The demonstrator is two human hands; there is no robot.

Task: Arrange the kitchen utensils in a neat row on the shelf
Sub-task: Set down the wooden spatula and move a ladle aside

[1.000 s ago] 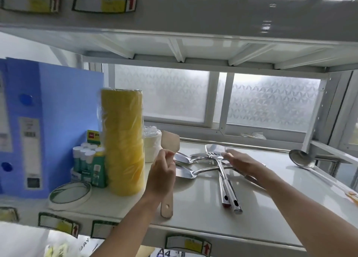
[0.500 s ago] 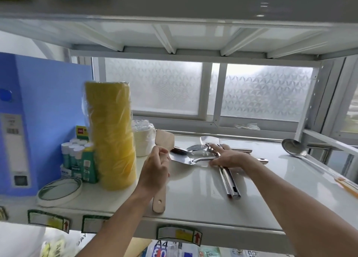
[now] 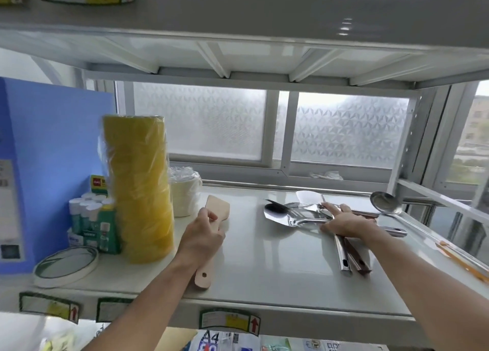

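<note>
Left hand [image 3: 203,235] round wooden spatula [image 3: 219,208]

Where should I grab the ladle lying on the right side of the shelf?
Take the ladle by its long thin handle, near the orange end, coming from above at the front right of the shelf. The handle lies uncovered and runs toward the front edge, while the round bowl sits at the back.
</note>
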